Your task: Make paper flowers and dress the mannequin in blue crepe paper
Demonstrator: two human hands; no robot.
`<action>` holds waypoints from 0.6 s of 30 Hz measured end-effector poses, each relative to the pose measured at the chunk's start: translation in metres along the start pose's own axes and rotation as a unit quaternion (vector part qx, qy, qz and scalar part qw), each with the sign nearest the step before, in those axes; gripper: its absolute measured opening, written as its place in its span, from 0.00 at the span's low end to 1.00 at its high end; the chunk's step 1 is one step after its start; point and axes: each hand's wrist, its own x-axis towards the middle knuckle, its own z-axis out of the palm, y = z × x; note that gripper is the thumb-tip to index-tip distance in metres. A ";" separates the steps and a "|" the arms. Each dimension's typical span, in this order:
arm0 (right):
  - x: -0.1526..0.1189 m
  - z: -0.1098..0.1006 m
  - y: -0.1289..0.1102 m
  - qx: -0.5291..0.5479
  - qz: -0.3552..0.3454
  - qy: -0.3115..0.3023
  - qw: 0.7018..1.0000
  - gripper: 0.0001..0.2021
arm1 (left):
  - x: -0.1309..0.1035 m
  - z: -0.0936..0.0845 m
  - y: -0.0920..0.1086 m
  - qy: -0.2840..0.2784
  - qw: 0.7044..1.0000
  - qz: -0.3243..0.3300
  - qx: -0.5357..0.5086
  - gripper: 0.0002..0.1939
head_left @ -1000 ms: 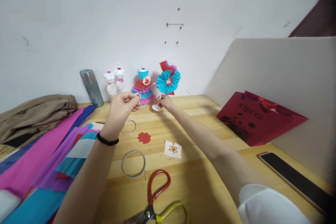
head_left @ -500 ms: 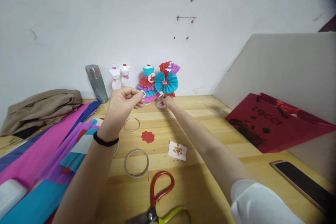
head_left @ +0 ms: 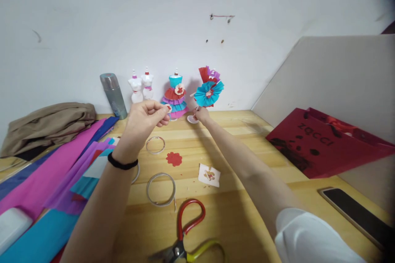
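Between thumb and forefinger, my left hand (head_left: 149, 115) pinches a small white and red paper piece (head_left: 168, 108). My right hand (head_left: 201, 115) grips the lower stand of a small dress form (head_left: 208, 90) covered in blue, red and purple pleated paper; its round white base (head_left: 192, 119) shows beside the fingers. The form tilts to the right. Between my hands and further back stands a second dressed form (head_left: 175, 95), with a blue top, layered ruffles and a white and red flower. Two white bare forms (head_left: 135, 86) stand left of it by the wall.
Red and yellow scissors (head_left: 185, 234) lie at the near edge. Tape rings (head_left: 161, 190), a red paper flower (head_left: 174, 159) and a white scrap (head_left: 209, 175) are mid-table. Crepe paper (head_left: 52, 164), cloth and a bottle (head_left: 113, 95) are left; a red bag (head_left: 327, 144) and phone (head_left: 354, 213) right.
The form in my right hand has moved right, away from the other dressed form, and now leans. My left hand keeps its pinch in nearly the same place.
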 end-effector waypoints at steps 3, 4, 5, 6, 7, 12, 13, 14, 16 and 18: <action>-0.003 -0.012 0.006 -0.010 0.037 -0.028 0.999 0.18 | 0.002 0.001 -0.002 -0.005 1.000 -0.009 -0.001 0.08; -0.004 -0.016 0.007 -0.014 0.045 -0.034 0.998 0.18 | 0.003 0.002 -0.003 -0.006 1.000 -0.011 -0.001 0.07; -0.005 -0.019 0.008 -0.017 0.050 -0.038 0.998 0.18 | 0.004 0.003 -0.003 -0.008 1.000 -0.013 -0.001 0.07; -0.005 -0.021 0.009 -0.022 0.053 -0.040 0.998 0.18 | 0.004 0.004 -0.003 -0.010 1.000 -0.016 -0.001 0.07; -0.005 -0.021 0.009 -0.027 0.055 -0.041 0.997 0.18 | 0.004 0.005 -0.003 -0.013 1.000 -0.020 0.001 0.07; -0.002 -0.009 0.005 -0.065 0.051 -0.032 0.996 0.18 | 0.001 0.007 0.001 -0.037 0.999 -0.035 0.009 0.07; 0.000 -0.005 0.004 -0.075 0.049 -0.028 0.996 0.18 | 0.001 0.007 0.001 -0.041 0.998 -0.037 0.008 0.07; 0.001 -0.002 0.003 -0.086 0.046 -0.024 0.995 0.18 | 0.000 0.007 0.002 -0.043 0.998 -0.040 0.008 0.07; 0.006 0.005 0.002 -0.108 0.041 -0.015 0.993 0.18 | 0.000 0.007 0.002 -0.039 0.998 -0.048 0.009 0.07; 0.010 0.009 0.001 -0.128 0.038 -0.008 0.991 0.18 | 0.000 0.007 0.003 -0.035 0.998 -0.056 0.011 0.06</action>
